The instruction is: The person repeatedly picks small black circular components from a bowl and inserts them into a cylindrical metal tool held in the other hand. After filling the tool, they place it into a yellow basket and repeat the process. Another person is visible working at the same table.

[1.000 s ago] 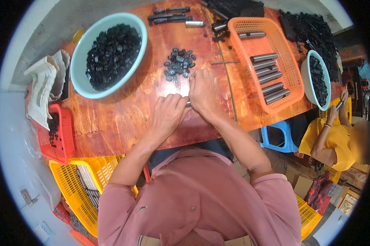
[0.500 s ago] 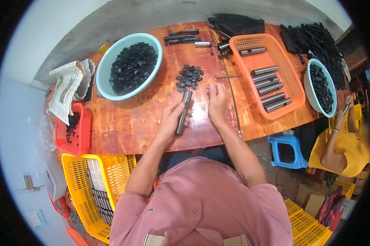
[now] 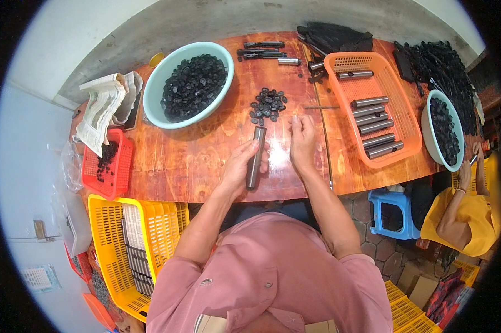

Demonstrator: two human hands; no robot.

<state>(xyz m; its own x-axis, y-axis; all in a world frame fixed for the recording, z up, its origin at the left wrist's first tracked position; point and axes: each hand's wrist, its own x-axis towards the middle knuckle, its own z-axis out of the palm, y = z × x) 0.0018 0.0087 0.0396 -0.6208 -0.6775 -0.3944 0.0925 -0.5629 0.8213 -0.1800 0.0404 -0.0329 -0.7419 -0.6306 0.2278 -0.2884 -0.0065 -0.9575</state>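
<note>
My left hand (image 3: 240,162) is wrapped round a grey metal tube (image 3: 255,158), which slants slightly over the near part of the table. Just beyond the tube's far end lies a loose pile of small black oval pieces (image 3: 269,104). To the right of the tube, and apart from it, is my right hand (image 3: 302,143). Its fingers are drawn together and point away from me; whatever lies between them, if anything, is too small to make out. An orange basket (image 3: 412,136) on the right holds several similar tubes (image 3: 372,119).
Far left stands a light-blue bowl (image 3: 150,111) of black pieces, near newspaper (image 3: 101,105) and a red basket (image 3: 129,166). A second bowl (image 3: 426,130) stands right, near black rods (image 3: 436,66). Yellow crates (image 3: 145,222) sit below left. A co-worker (image 3: 461,219) works beside a blue stool (image 3: 393,215).
The tube has been rolled in my left hand, so the dark slot seen on it earlier no longer shows. My right hand stays beside it. The whole view has shifted slightly.
</note>
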